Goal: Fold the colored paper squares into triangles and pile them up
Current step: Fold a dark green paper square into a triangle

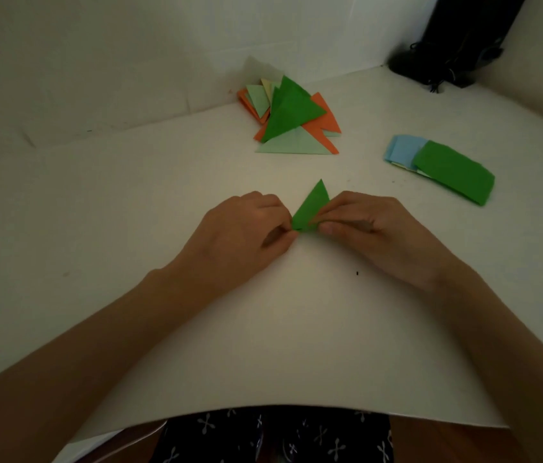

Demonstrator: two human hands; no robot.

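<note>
Desk point(130, 212) space carried the whole job, and its layout showed the task as partly done.

Toward the far edge, roughly in the middle, lay the pile of folded triangles point(293, 115). It was a loose heap in dark green, pale green, orange and pale yellow, with the pieces overlapping at odd angles rather than squared up. Several were finished, but the overlap hid the exact count.

To the right and nearer the person sat the stack of unfolded squares point(453, 172). A dark green sheet lay on top and light blue sheets point(403, 150) poked out at its far end. How many sheets were in it could not be told from this angle, though it clearly held more than one or two, so a fair share of folding remained.

At the centre of the desk the left hand point(240, 235) and right hand point(373, 228) met. The fingers of each were curled in and pinched the near end of a green triangle point(312, 205), whose tip pointed away from the person. It already had its triangular shape, so this fold looked close to complete. Probably only the crease needed setting before it went onto the heap. Whether it lay flat or was slightly lifted could not be told.
</note>
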